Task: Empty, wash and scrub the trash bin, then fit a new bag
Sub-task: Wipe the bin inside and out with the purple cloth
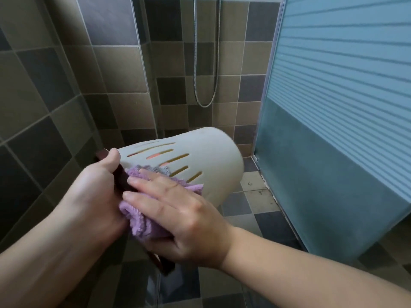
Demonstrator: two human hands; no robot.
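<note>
Now at frame centre | my left hand grips the dark rim of the trash bin | bin on its side in the air, long axis running from lower left to upper right, base pointing up-right | my right hand presses the purple cloth flat on its slotted wall | no writing readable.

The bin's dark rim is mostly hidden behind both hands and the purple cloth; its mouth faces away below them, inside unseen.
</note>
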